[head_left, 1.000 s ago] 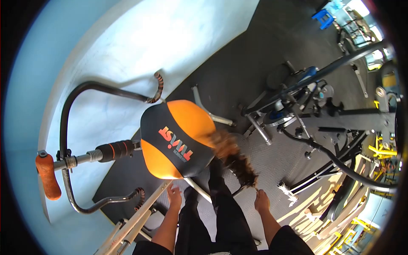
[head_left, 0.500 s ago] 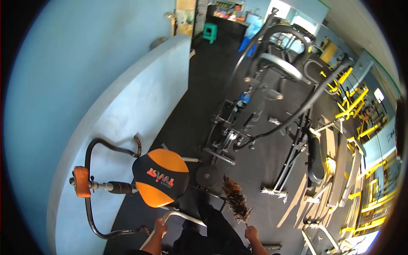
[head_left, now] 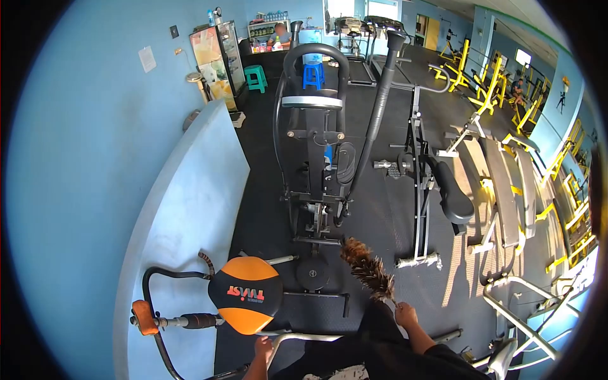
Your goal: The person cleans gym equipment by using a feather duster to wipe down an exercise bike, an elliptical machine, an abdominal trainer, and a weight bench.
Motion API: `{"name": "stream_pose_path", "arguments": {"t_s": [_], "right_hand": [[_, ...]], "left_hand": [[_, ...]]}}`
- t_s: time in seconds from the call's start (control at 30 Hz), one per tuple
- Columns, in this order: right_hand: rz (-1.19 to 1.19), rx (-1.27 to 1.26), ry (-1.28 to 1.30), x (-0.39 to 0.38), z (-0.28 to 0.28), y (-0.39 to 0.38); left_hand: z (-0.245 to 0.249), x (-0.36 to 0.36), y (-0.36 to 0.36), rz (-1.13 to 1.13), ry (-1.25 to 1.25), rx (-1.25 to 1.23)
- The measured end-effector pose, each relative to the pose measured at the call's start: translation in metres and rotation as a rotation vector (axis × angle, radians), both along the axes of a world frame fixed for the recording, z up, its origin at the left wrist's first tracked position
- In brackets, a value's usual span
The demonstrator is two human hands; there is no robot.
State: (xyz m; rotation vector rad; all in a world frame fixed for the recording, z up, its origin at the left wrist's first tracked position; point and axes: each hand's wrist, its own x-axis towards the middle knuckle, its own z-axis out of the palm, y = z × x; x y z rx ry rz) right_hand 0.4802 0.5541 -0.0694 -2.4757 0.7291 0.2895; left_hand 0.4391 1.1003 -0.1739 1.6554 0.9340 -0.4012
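My right hand (head_left: 405, 314) is closed round the handle of a brown feather duster (head_left: 369, 271). The duster's plume points up and to the left, over the dark floor. At the bottom, my left hand (head_left: 263, 347) is closed on the bent white metal tube (head_left: 297, 337) of an exercise machine. Just above that hand is the machine's orange and black padded seat (head_left: 245, 296), marked TWIST. Its curved black handlebar (head_left: 147, 288) and orange pad (head_left: 145, 318) lie to the left.
A low blue wall (head_left: 196, 183) runs along the left. An elliptical trainer (head_left: 316, 139) stands ahead, with a black-seated machine (head_left: 453, 196) to its right. Benches (head_left: 500, 190) and yellow racks (head_left: 491, 88) line the right. Far back are green (head_left: 256, 77) and blue stools (head_left: 313, 75) and a seated person (head_left: 280, 37).
My view has levelled and turned, so the trainer now looks upright. My right hand and the duster have shifted right and up in view. The left hand stays at the white tube.
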Motion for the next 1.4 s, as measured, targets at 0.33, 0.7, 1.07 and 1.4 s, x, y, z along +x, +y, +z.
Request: {"name": "stream_pose_path", "arguments": {"t_s": [0.33,0.7,1.07,1.4], "right_hand": [[0.47,0.024,0.222,0.171,-0.014,-0.118],[1.311,-0.101,0.328,0.349,-0.065,-0.229],[1.4,-0.155,0.293,0.361,-0.057,-0.256],[1.195,-0.17,0.183,0.363,-0.089,-0.193]], "left_hand": [[-0.036,-0.001,-0.152,-0.396,-0.009,0.171],[0.055,0.053,-0.382,0.204,0.077,0.331],[0.019,-0.012,-0.478,0.479,0.105,0.306],[-0.104,-0.013,-0.51,0.627,0.008,0.216]]}}
